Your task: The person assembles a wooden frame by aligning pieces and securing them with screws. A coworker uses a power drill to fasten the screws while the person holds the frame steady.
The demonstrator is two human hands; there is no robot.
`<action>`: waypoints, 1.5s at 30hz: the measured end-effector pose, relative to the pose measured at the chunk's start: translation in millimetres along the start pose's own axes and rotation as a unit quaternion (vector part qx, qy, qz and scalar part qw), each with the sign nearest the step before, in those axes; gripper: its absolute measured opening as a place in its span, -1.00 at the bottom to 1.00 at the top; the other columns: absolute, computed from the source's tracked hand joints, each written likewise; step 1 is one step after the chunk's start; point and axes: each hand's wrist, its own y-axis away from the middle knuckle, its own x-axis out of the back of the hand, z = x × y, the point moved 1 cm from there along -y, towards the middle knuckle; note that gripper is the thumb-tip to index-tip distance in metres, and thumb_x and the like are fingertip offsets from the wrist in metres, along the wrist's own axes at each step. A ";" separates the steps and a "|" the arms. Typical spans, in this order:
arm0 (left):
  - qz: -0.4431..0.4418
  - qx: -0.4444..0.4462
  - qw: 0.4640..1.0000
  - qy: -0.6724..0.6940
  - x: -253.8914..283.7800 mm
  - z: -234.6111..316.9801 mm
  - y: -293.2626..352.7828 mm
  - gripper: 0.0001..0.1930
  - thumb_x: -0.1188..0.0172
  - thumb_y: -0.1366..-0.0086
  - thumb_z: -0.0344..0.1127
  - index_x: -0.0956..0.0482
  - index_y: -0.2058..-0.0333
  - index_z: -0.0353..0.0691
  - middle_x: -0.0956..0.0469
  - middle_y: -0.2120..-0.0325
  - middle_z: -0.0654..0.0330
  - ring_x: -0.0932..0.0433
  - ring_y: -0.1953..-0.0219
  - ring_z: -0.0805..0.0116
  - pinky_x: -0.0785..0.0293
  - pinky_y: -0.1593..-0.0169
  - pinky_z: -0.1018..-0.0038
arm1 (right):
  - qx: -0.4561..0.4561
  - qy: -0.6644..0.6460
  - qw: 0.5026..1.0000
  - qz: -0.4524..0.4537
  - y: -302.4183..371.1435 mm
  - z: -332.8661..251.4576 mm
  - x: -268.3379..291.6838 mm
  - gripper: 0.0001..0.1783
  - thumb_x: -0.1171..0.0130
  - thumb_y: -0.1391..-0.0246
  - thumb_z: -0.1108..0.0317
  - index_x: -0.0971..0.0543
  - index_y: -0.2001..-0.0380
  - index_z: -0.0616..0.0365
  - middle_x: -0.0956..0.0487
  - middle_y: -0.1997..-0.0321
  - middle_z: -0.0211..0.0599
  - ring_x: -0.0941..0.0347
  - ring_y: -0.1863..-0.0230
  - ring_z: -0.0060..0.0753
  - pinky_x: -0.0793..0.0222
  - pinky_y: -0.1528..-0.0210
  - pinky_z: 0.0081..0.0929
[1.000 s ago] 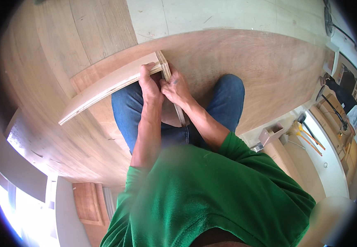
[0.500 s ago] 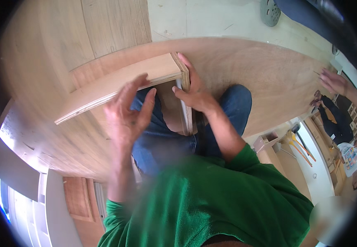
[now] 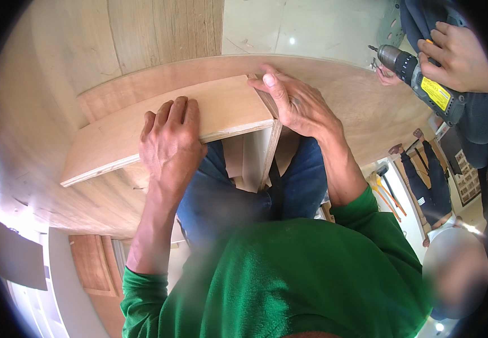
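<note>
A long, pale plywood board [image 3: 221, 104] lies flat across my lap. It meets an upright plywood piece [image 3: 272, 147] at its right end, forming a corner. My left hand [image 3: 172, 132] is closed over the board's near edge, knuckles bent on its top face, thumb out of sight underneath. At the corner, my right hand [image 3: 306, 107] rests against the board's end with its fingers stretched toward the far side and the thumb held apart. Between my knees, the space under the board is partly hidden.
A co-worker's hand [image 3: 458, 59] holds a cordless drill [image 3: 432, 84] at the upper right, its bit pointing left. A large curved wooden panel [image 3: 368, 107] stretches beyond my knees. Orange-handled tools [image 3: 387, 197] lie on a white surface at right. Another person [image 3: 432, 180] is farther off.
My left hand has come down onto the board and closed on it. My right hand has shifted from gripping the upright piece to the corner. A drill in a co-worker's hand has appeared.
</note>
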 end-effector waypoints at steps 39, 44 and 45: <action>-0.183 -0.068 0.975 0.109 9.9 59.8 -30.9 -0.10 -0.47 0.04 -0.35 -0.53 -0.40 -0.19 -0.63 -0.33 -0.06 -0.58 -0.38 -0.11 -0.50 -0.43 0.05 | 0.162 -0.321 0.912 0.196 78.2 42.9 -111.6 -0.13 -0.42 -0.31 0.05 -0.38 -0.52 0.28 -0.59 -0.40 0.34 -0.60 -0.38 0.20 -0.46 -0.45 -0.09; -0.341 -0.022 0.933 0.112 -4.6 68.3 -79.0 0.01 -0.44 0.26 -0.40 -0.56 -0.38 -0.16 -0.74 -0.11 -0.11 -0.68 -0.18 -0.12 -0.59 -0.21 0.15 | 0.006 -0.339 0.874 0.347 53.6 12.1 -153.7 -0.45 -0.34 -0.32 0.29 -0.57 -0.32 0.20 -0.75 -0.05 0.14 -0.73 -0.10 0.07 -0.59 -0.15 -0.05; -0.341 -0.025 0.934 0.100 -5.7 67.8 -83.3 0.02 -0.41 0.26 -0.42 -0.56 -0.39 -0.16 -0.74 -0.11 -0.11 -0.68 -0.18 -0.13 -0.60 -0.20 0.16 | 0.007 -0.303 0.865 0.401 51.1 8.8 -154.8 -0.58 -0.31 -0.33 0.31 -0.63 -0.20 0.21 -0.77 0.13 0.15 -0.75 0.09 0.23 -0.60 -0.03 0.05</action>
